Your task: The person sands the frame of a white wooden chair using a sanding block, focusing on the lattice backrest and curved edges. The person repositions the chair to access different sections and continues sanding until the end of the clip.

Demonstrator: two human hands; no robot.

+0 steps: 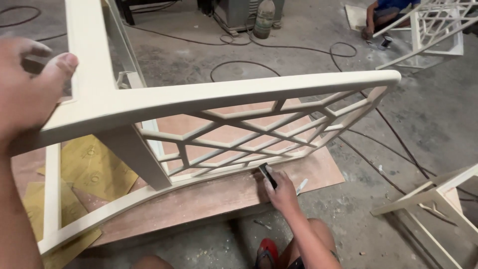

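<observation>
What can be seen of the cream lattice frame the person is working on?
The cream lattice frame looks like painted wood: thick rounded rails, a geometric lattice panel, one curved lower rail. It stands tilted on a plywood board. The left hand grips its upper rail; the right hand presses a small dark tool against the lattice's lower edge.

We are holding a cream lattice chair frame [234,97] tilted on its side.
It is resting on a plywood board [214,197], its top rail [259,89] running across, while a small dark sanding block [267,175] is pressing against the lower rail.
</observation>
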